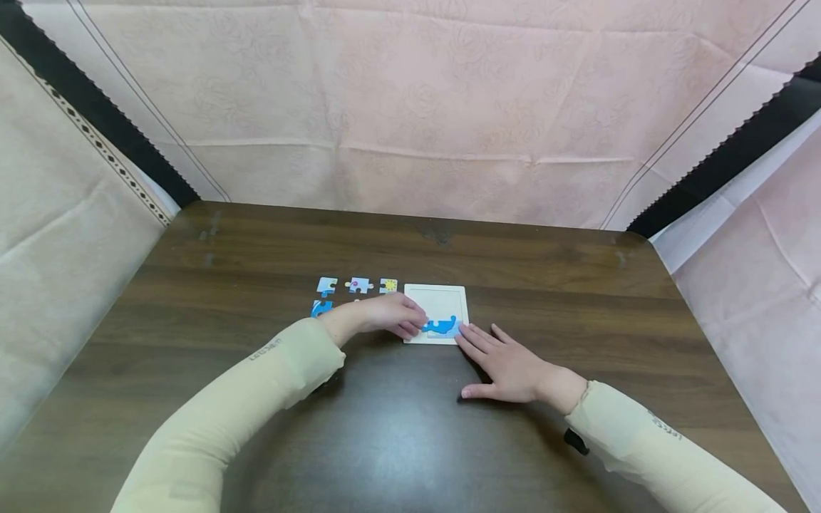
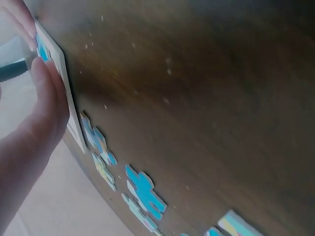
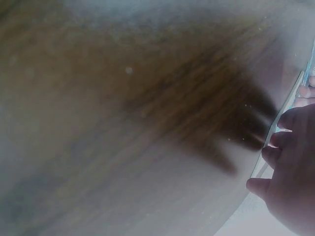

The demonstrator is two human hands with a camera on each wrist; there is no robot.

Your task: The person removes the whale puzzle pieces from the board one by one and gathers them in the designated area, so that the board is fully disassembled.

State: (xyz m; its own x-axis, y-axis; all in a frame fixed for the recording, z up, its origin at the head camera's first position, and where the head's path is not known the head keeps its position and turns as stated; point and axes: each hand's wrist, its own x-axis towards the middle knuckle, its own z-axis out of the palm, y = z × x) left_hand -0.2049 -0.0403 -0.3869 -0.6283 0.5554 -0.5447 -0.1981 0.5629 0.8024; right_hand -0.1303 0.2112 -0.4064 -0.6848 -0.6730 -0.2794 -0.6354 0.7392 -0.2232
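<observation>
A white square puzzle frame lies on the table, with blue jigsaw pieces along its near side. My left hand reaches over the frame's left edge with curved fingers and pinches the left end of these blue pieces; its fingers hide part of the piece. In the left wrist view, the fingertips are right beside the blue patch. My right hand lies palm down with fingers spread, its fingertips on the frame's near right corner. The right wrist view shows those fingers along the frame's edge.
Left of the frame are loose jigsaw pieces: one with a sun, a pale blue one, a blue-and-white one and a blue one. My left forearm overlaps that area. A pink cloth hangs behind the wooden table.
</observation>
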